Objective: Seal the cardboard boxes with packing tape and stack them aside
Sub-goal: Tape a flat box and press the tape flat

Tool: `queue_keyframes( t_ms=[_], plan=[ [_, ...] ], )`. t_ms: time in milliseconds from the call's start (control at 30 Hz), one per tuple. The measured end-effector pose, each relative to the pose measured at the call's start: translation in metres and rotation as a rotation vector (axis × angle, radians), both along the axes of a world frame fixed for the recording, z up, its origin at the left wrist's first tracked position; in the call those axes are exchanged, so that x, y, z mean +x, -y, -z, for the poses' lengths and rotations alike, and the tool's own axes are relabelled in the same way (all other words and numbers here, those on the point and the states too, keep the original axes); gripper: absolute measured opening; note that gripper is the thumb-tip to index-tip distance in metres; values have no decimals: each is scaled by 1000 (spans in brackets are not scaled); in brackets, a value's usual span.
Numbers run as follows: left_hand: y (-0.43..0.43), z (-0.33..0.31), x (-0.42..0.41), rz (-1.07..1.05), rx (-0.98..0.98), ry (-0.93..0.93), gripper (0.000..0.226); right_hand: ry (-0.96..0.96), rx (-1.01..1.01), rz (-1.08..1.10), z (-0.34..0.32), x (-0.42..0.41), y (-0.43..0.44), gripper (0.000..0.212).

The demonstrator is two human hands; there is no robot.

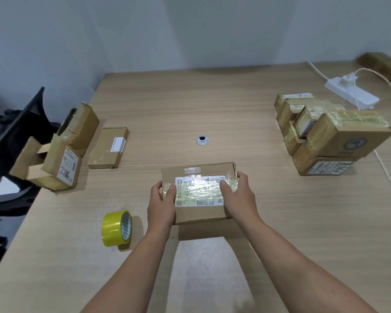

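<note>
Left hand (pixel 161 203) and right hand (pixel 238 197) grasp the taped cardboard box (pixel 200 212) by its two ends, thumbs on top. Box location — front centre of the table (pixel 190 98); tape roll (pixel 116 228) near its left, stacked boxes (pixel 332 134) well apart at right.

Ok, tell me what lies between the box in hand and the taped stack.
Nothing: the head view shows only bare table between the box and the stack.
</note>
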State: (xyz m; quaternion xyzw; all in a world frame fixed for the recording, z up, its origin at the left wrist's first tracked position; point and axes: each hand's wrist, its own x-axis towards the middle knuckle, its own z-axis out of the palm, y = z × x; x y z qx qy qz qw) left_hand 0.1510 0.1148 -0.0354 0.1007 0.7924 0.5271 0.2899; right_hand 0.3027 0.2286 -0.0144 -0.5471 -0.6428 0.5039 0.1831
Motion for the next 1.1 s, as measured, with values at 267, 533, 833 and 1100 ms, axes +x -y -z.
queue_keyframes(
  t_ms=[267,533,833,1100],
  plan=[
    [6,-3,-2,-108,75,93,30,-131,-2,63,0,6,1,32],
    [16,-3,-5,-74,-12,45,27,-527,-477,171,-11,4,-14,25],
    [12,-11,-2,192,-131,-89,53,-590,-671,-34,-21,15,-24,31],
    [-11,-34,18,229,-78,-271,46,-672,-580,77,-35,-6,-23,29]
  ],
)
